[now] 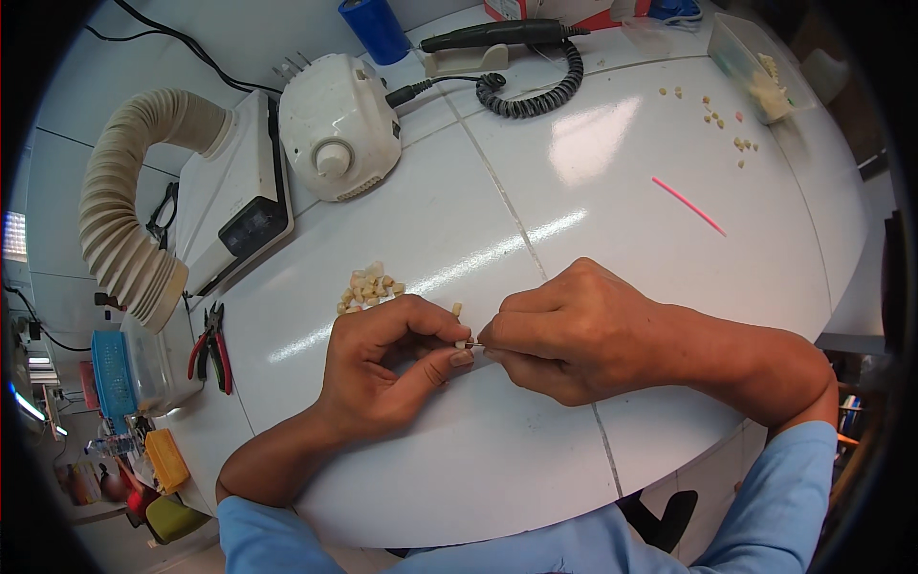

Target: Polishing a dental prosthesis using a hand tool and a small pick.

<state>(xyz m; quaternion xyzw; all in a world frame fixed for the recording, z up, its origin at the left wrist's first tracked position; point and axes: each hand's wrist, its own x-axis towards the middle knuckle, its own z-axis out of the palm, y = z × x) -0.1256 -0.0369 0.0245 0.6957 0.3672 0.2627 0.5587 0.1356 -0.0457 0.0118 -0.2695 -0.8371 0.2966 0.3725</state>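
My left hand (387, 368) pinches a tiny ivory-coloured piece, like a dental crown (462, 344), between thumb and forefinger. Close against it, the closed fingers of my right hand (574, 330) grip a thin metal pin or tool tip (475, 345); most of it is hidden in the fist. The metal end meets the piece, but I cannot tell whether it goes into it. One more small ivory piece (457, 309) is just beyond my left fingertips. A pile of similar tooth-like pieces (368, 289) lies on the white table behind my left hand.
Red-handled pliers (218, 352) lie at left, near a box with a ribbed hose (120, 187). Behind stand a white motor unit (339, 129) and a black handpiece (492, 36) on a coiled cord. Far right are a pink stick (688, 207), scattered pieces and a clear container (732, 57).
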